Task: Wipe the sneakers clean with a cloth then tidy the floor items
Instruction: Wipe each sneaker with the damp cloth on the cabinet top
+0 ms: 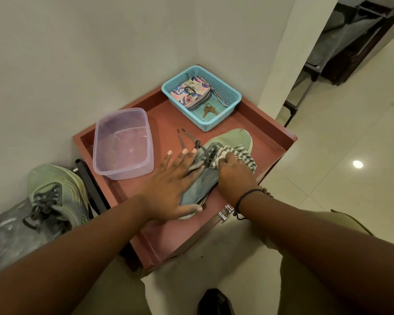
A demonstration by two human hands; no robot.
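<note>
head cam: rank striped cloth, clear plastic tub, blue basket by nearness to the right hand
1. Striped cloth: gripped in the right hand, on the sneaker.
2. Blue basket: beyond the hand, at the tray's back corner.
3. Clear plastic tub: across the tray, past the left hand, slightly farther than the basket.

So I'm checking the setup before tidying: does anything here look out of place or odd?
Yes: the second sneaker sits off the red tray, on plastic sheeting by the wall, apart from the sneaker being wiped. A pair of tweezers lies loose on the tray, outside the blue basket.
</note>
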